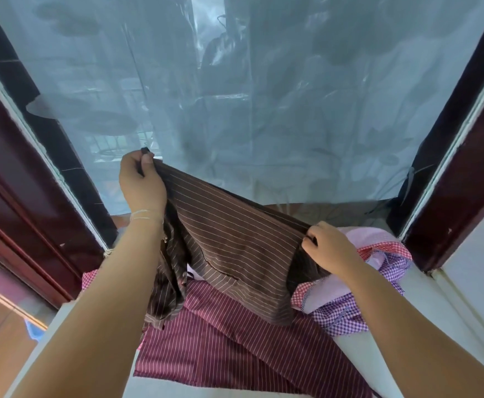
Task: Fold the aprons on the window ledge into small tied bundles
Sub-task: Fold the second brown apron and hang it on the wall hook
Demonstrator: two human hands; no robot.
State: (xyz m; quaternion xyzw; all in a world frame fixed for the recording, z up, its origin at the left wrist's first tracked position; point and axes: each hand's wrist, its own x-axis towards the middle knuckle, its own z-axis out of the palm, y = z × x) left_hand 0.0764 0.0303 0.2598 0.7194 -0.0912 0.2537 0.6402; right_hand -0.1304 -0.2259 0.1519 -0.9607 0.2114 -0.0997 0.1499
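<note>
Brown cloth with thin pale pinstripes, the brown apron [229, 239], hangs stretched between two raised hands above the window ledge [378, 366]. At about ten o'clock from the middle of the view, the left hand [141, 182] pinches one top corner, thumb and fingers clamped tight on the hem. At about four o'clock from that hand, lower, the right hand [328, 247] has its fingers curled over the other end of the same edge, so the top edge slants down to the right. Loose folds sag in a soft bunch under the left wrist, which wears a thin bracelet [146, 215].

Under it, at six o'clock, a maroon striped apron [235, 349] lies flat on the pale, smooth ledge. At three o'clock a crumpled heap of pink and purple checked aprons [358, 308] sits beside it. Behind, at twelve o'clock, hangs a wrinkled, glossy plastic sheet [263, 96], framed by dark red wood [13, 179].
</note>
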